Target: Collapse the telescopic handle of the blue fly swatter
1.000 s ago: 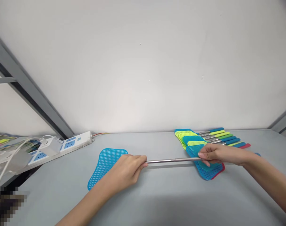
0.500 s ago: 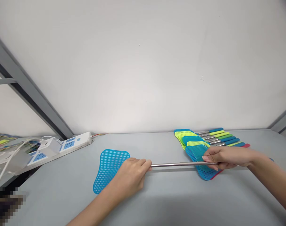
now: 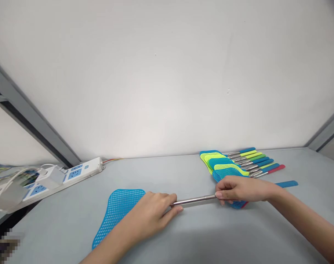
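A blue fly swatter (image 3: 125, 201) with a mesh head and a thin metal rod lies across the front of the table, low over the surface. My left hand (image 3: 156, 212) is closed around the rod just beside the head, its thumb below the rod, and covers part of the mesh. Further right, my right hand (image 3: 238, 189) pinches the same rod between thumb and fingers. A blue handle (image 3: 286, 184) shows beyond my right wrist, in line with the rod. Behind that hand, overlapping fly swatters (image 3: 222, 163) in blue, yellow and green lie in a row, partly hidden by it.
Handles of the row (image 3: 262, 161) point right, one of them red. A white power strip (image 3: 87, 169) with plugs and cables is at the left. A pale wall (image 3: 167, 91) rises behind the grey table (image 3: 183, 238), with grey frame posts (image 3: 40, 117) at the sides.
My right hand has slid left towards my left hand, and less rod shows between them. The swatter's head sits lower and further left in view. My left thumb has come into sight.
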